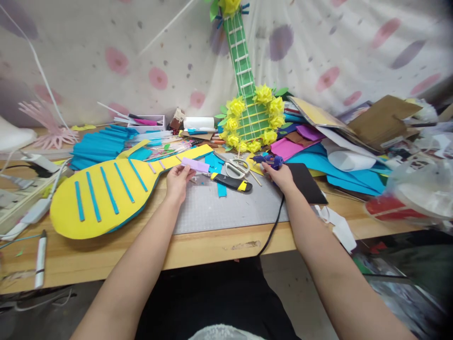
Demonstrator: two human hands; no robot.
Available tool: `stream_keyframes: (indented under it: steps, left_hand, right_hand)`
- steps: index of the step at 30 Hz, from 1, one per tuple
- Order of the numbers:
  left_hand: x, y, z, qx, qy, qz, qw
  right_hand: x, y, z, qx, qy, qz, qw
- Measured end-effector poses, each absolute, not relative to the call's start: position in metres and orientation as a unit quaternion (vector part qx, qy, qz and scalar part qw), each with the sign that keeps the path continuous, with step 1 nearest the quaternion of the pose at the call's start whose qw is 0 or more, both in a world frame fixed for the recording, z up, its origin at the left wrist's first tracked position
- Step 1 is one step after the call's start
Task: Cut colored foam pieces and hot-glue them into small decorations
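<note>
My left hand (178,183) pinches a short lilac strip (195,165) above the grey cutting mat (231,212). In my right hand (281,175) is a dark blue glue gun (271,161), its cord hanging over the table's front edge. A yellow guitar-shaped cutout (95,200) with blue bars on its body and small lilac strips on its neck lies to the left; its neck reaches behind my left hand. Between my hands rest a black and yellow utility knife (231,182), white-handled scissors (238,167) and blue paper scraps (214,163).
A green guitar model (244,71) with yellow flowers stands at the back. Coloured sheets (339,165) and a black board (306,184) lie to the right. Blue crepe paper (102,144), a power strip (21,198) and a white marker (40,259) are on the left.
</note>
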State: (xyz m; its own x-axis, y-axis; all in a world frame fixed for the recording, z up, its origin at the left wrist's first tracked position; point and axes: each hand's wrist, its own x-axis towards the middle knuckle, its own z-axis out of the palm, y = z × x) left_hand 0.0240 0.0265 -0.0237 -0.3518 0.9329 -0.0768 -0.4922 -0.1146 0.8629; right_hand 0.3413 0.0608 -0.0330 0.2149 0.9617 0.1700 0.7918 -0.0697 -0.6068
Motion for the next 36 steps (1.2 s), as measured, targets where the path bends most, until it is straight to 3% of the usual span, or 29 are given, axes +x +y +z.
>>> stream_keyframes:
  steps: [6,13,17,21,23,36]
  left_hand:
    - [0.023,0.027,-0.025,0.251,0.411,0.711,0.512]
    - [0.021,0.03,-0.029,0.267,0.397,0.74,0.473]
    - [0.023,0.029,-0.026,0.263,0.395,0.75,0.46]
    - [0.025,0.026,-0.022,0.234,0.401,0.743,0.483]
    - [0.025,0.025,-0.02,0.216,0.402,0.739,0.496]
    - [0.017,0.024,-0.017,0.192,0.426,0.72,0.512]
  right_hand:
    - [0.335,0.057,-0.032,-0.739,-0.564,0.165,0.33]
    - [0.314,0.036,0.003,-0.66,-0.577,-0.063,0.476]
    - [0.268,0.032,0.02,-0.597,-0.634,0.012,0.492]
    - [0.214,0.041,0.013,-0.551,-0.689,0.197,0.429]
    - [0.199,0.046,0.009,-0.536,-0.722,0.219,0.379]
    - [0.236,0.072,0.014,-0.637,-0.77,-0.007,0.033]
